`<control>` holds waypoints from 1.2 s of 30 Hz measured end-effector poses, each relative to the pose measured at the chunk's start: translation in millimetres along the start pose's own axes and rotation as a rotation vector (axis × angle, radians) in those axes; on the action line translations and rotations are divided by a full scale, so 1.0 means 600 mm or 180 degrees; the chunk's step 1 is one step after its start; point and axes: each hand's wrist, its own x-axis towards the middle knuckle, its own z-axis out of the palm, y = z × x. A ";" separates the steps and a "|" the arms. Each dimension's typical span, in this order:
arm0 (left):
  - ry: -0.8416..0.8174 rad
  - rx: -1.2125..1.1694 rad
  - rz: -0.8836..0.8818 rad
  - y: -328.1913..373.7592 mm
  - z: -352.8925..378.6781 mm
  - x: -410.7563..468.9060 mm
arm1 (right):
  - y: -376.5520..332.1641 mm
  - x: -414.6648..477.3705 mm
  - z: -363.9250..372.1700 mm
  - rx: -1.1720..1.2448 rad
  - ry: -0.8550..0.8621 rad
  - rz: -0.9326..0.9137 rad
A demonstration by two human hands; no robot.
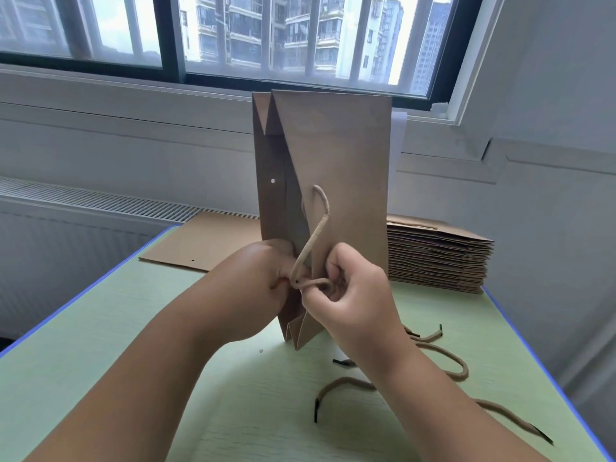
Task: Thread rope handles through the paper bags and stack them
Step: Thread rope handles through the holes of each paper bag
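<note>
Count: 1 paper bag [333, 155] upright in front of me, mid-table, lower corner down at the table [133, 328] top; can't tell if it touches. 1 rope handle [318, 225] hangs on its near face, coming out approx. mid-height, arcing over and dropping to the hands. 1 small round hole [273, 181] shows on the bag's left panel. 1 flat bag [200, 245] lies at the far left edge of the table, behind the upright one. 1 stack of bags [440, 258] sits far right, many layers, too fine to count. Loose ropes [446, 361] w/ black tips lie on the table near right: at least 2, but the right forearm covers where pieces meet, so I can't give an exact no.

Writing: bag faces look plain brown; nothing I can read on them.

Fingers: left hand [260, 281] grips the bag's lower left edge, fingers curled round it and mostly hidden behind the paper, thumb pressed at the bend of the rope handle. Right hand [353, 295] has its fingers curled tight together, pinching the rope handle's free end just beside the left thumb, so a small loop sits between both hands.

Bkgd: window [300, 35] w/ apartment blocks outside.
</note>
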 end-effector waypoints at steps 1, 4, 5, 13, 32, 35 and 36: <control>0.0062 0.0051 0.0012 0.001 0.001 0.000 | 0.000 0.000 0.000 0.0025 -0.0006 0.0015; 0.0415 0.0119 -0.0033 0.003 0.004 0.001 | 0.001 0.000 0.002 0.0055 0.0000 0.0054; 0.0518 0.0111 -0.0060 0.003 0.005 0.001 | 0.001 0.000 0.004 0.0065 0.0002 0.0062; 0.1309 -0.1125 -0.0379 0.019 0.015 0.004 | 0.004 0.000 0.009 0.0076 0.0009 0.0086; 0.2686 -0.2867 -0.0129 0.052 0.016 0.005 | 0.000 -0.002 0.016 -0.0271 -0.0017 0.0051; 0.2731 -0.2960 -0.0044 0.054 0.016 0.005 | 0.000 -0.002 0.017 -0.0269 0.0002 0.0065; 0.2720 -0.2974 -0.0016 0.055 0.017 0.005 | 0.001 -0.002 0.018 -0.0279 0.0011 0.0058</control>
